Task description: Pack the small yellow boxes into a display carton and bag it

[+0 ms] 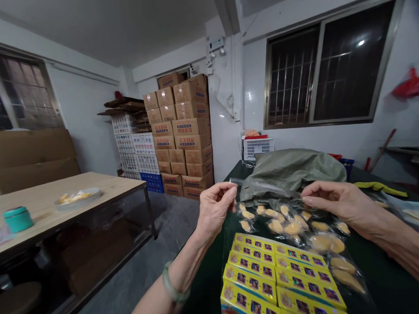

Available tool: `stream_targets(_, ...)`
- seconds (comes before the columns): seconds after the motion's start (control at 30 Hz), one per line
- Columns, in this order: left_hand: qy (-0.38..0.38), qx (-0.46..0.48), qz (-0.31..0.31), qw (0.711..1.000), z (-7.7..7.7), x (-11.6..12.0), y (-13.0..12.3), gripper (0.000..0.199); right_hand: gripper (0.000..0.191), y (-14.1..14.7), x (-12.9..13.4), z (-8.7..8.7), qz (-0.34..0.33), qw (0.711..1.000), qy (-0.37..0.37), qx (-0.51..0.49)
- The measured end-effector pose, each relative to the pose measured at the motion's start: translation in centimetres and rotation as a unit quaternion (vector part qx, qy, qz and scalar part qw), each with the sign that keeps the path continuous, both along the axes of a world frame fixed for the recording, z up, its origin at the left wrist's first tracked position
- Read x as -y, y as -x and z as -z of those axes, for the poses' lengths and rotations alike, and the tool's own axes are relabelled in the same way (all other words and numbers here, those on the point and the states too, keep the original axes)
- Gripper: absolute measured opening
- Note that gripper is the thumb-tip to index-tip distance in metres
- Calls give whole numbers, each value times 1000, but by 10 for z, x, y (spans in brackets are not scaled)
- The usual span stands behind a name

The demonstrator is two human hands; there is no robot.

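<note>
My left hand (218,198) is closed in a pinch at one top corner of a clear plastic bag (269,187). Across from it, my right hand (325,199) pinches the other end of the bag's edge, which is stretched between the two. Below the hands stand yellow printed boxes (280,276) in two columns; clear film shows along their sides, though I cannot tell how fully the bag encloses them. Several wrapped yellow, oval pieces (292,227) lie beyond and to the right of the boxes, near my right hand.
A large grey-green plastic sack (296,167) lies at the back of the dark green table, before a white basket (258,149). To the left, a wooden table (116,182) carries a round tray (77,200) and a teal container (18,219). Stacked cartons (191,141) stand behind.
</note>
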State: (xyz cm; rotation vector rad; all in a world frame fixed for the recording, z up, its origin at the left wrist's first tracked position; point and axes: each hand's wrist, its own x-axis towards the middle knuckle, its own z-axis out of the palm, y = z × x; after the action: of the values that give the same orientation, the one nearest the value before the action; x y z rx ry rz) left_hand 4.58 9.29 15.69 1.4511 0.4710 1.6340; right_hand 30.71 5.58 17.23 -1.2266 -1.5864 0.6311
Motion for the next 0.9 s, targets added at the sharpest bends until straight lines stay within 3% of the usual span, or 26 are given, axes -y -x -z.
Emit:
stream_targets(0.17, -25, 0, -20, 999, 0, 4, 0, 21, 32, -6, 1, 4, 18, 990, -59, 129)
stream_targets(0.23, -40, 0, -48, 998, 2, 6, -1, 16, 25, -2, 8, 4, 87, 971, -135, 175)
stream_targets(0.33, -102, -27, -123, 987, 7, 11, 0, 6, 17, 18, 36, 5, 225, 908, -305, 181)
stream_targets(0.37, -132, -44, -151, 979, 10, 13, 0, 6, 15, 29, 47, 7, 240, 898, -330, 167)
stream_targets(0.43, -189, -77, -194, 960, 16, 18, -1, 11, 15, 51, 69, 14, 184, 935, -278, 124)
stream_targets(0.5, -239, -100, -208, 943, 23, 23, -2, 16, 21, 72, 82, 24, 66, 985, -141, 69)
stream_targets(0.57, -287, -115, -202, 929, 29, 28, -4, 20, 28, 87, 83, 33, -25, 1000, -10, -2)
stream_targets(0.63, -323, -130, -193, 917, 34, 32, -6, 23, 35, 96, 75, 41, -67, 992, 70, -85)
stream_targets(0.77, -331, -167, -202, 907, 41, 39, -7, 23, 36, 103, 59, 47, -101, 974, 102, -175)
stream_targets(0.9, -348, -189, -211, 894, 42, 40, -5, 22, 32, 101, 69, 40, -96, 990, 73, -79)
